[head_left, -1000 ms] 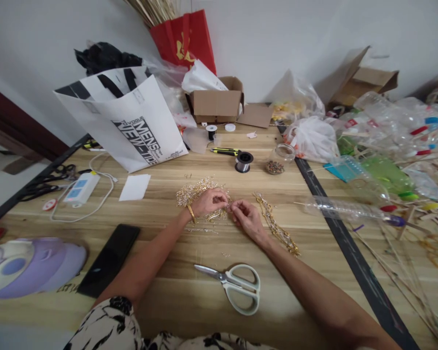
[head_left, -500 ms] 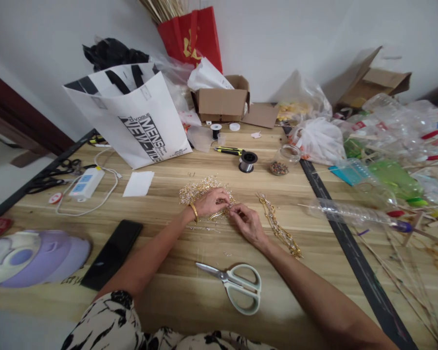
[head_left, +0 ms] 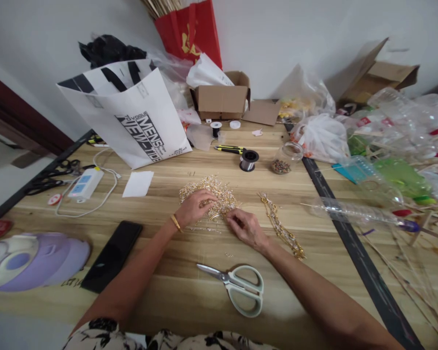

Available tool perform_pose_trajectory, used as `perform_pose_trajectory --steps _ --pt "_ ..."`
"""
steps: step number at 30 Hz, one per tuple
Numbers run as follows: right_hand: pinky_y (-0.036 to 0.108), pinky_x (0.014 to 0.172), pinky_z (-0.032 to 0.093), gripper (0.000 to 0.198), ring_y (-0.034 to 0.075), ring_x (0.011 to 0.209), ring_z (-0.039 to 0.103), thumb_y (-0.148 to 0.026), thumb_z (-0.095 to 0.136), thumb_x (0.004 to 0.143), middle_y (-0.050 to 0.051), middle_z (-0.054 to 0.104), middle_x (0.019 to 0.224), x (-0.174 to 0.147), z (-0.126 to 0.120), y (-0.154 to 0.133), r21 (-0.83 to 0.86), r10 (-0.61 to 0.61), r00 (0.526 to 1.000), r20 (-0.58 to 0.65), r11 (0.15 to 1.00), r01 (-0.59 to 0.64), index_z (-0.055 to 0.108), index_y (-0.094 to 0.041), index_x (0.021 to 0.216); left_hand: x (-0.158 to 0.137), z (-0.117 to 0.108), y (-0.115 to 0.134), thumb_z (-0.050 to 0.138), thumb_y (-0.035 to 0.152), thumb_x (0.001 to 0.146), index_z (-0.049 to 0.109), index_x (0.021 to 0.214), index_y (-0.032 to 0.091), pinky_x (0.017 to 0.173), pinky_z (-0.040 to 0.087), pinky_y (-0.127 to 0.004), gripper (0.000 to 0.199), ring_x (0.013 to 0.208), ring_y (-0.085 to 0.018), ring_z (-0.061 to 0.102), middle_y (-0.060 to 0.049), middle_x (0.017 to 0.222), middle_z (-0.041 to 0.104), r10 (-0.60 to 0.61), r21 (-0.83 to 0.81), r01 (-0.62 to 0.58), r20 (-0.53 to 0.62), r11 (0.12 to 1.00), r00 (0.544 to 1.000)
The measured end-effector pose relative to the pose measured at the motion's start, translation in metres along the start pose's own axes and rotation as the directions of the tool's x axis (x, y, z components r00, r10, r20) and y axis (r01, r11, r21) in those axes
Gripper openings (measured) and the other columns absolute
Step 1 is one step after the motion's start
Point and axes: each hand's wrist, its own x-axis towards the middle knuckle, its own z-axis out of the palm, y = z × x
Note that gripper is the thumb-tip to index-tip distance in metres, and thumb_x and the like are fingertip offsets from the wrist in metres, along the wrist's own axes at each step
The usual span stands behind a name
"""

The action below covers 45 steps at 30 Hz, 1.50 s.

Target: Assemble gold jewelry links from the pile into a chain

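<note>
A heap of gold and clear beads [head_left: 222, 190] lies in the middle of the wooden table. Over its left part is my left hand [head_left: 194, 208], a gold bangle at the wrist, its fingers loosely bent and a little apart from the thumb. At the heap's lower right edge, my right hand [head_left: 247, 227] has thumb and fingertips pinched together; whatever is between them is too small to name. A bundle of gold beaded strands [head_left: 280, 224] lies to the right of this hand. Closer to me rest scissors [head_left: 228, 282] with pale green handles, blades pointing left.
Behind the beads are a wire spool [head_left: 248, 160], a yellow-black cutter [head_left: 229, 149] and a glass jar of beads [head_left: 282, 165]. A phone [head_left: 111, 255] and white power strip [head_left: 85, 183] lie left. Plastic bottles [head_left: 390, 180] crowd the right; a white bag [head_left: 131, 116] stands behind.
My left hand has moved left, away from my right fingertips, and its fingers have loosened. My right hand stays near the heap's edge. The view has shifted slightly.
</note>
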Motion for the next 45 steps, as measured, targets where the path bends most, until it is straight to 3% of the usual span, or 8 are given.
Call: perform_pose_trajectory --steps 3,7,12,19,24,29,39,45 --pt "0.021 0.057 0.040 0.012 0.012 0.059 0.053 -0.019 0.046 0.088 0.003 0.061 0.072 -0.001 0.001 0.000 -0.060 -0.073 0.996 0.048 0.995 0.076 0.057 -0.017 0.086 -0.013 -0.003 0.000 0.058 0.020 0.082 0.067 0.086 0.016 0.084 0.045 -0.034 0.011 0.087 -0.018 0.060 -0.007 0.088 0.068 -0.052 0.001 0.053 -0.042 0.999 0.998" --pt "0.021 0.057 0.040 0.011 0.012 0.060 0.054 -0.019 0.046 0.089 0.004 0.062 0.074 -0.002 0.002 0.001 -0.118 -0.118 0.989 0.090 0.985 0.129 0.056 -0.017 0.087 -0.022 0.001 0.003 0.062 0.018 0.079 0.066 0.074 0.016 0.079 0.044 -0.032 0.007 0.080 -0.016 0.057 -0.005 0.079 0.066 -0.079 0.066 0.078 0.016 0.995 0.997" --pt "0.021 0.058 0.039 0.010 0.012 0.061 0.055 -0.018 0.045 0.090 0.003 0.061 0.074 -0.003 0.002 0.000 -0.163 -0.138 0.982 0.126 0.974 0.158 0.055 -0.017 0.087 -0.023 0.007 0.009 0.059 0.018 0.080 0.066 0.072 0.017 0.079 0.042 -0.031 0.011 0.080 -0.017 0.053 -0.003 0.074 0.062 -0.039 0.199 0.017 0.104 0.980 0.994" --pt "0.022 0.061 0.039 0.010 0.012 0.064 0.055 -0.019 0.044 0.091 0.003 0.061 0.074 -0.003 0.003 0.001 -0.202 -0.151 0.976 0.159 0.962 0.182 0.053 -0.017 0.087 -0.028 0.002 0.006 0.060 0.019 0.079 0.065 0.072 0.016 0.079 0.042 -0.031 0.009 0.082 -0.017 0.053 -0.004 0.077 0.062 -0.027 0.191 -0.009 0.184 0.981 0.982" --pt "0.023 0.061 0.039 0.012 0.013 0.065 0.054 -0.021 0.043 0.092 0.003 0.059 0.073 -0.005 0.004 0.003 -0.255 -0.166 0.967 0.191 0.943 0.212 0.053 -0.017 0.086 -0.030 -0.003 -0.002 0.057 0.022 0.082 0.064 0.073 0.017 0.082 0.042 -0.032 0.012 0.079 -0.016 0.055 -0.003 0.075 0.064 -0.075 0.167 0.067 0.039 0.984 0.996" --pt "0.024 0.064 0.040 0.012 0.014 0.068 0.056 -0.022 0.043 0.092 0.004 0.060 0.075 -0.005 0.004 0.000 -0.275 -0.165 0.962 0.216 0.935 0.222 0.053 -0.017 0.089 -0.030 -0.008 -0.008 0.056 0.023 0.083 0.062 0.072 0.017 0.081 0.042 -0.032 0.014 0.075 -0.016 0.057 -0.002 0.074 0.065 -0.140 0.126 0.158 -0.137 0.979 0.981" --pt "0.025 0.063 0.039 0.013 0.014 0.066 0.055 -0.021 0.042 0.093 0.004 0.060 0.075 -0.007 0.005 0.001 -0.317 -0.185 0.957 0.223 0.915 0.251 0.053 -0.017 0.087 -0.033 -0.015 -0.012 0.056 0.027 0.083 0.062 0.072 0.017 0.077 0.045 -0.030 0.016 0.074 -0.016 0.059 -0.003 0.074 0.066 -0.180 0.107 0.195 -0.132 0.975 0.975" --pt "0.026 0.063 0.038 0.013 0.013 0.063 0.053 -0.018 0.044 0.092 0.003 0.057 0.071 -0.007 0.005 -0.004 -0.399 -0.244 0.931 0.271 0.852 0.339 0.052 -0.016 0.082 -0.034 -0.015 -0.017 0.054 0.027 0.084 0.062 0.073 0.016 0.076 0.045 -0.030 0.017 0.075 -0.016 0.058 -0.004 0.074 0.066 -0.208 0.104 0.226 -0.157 0.969 0.965"
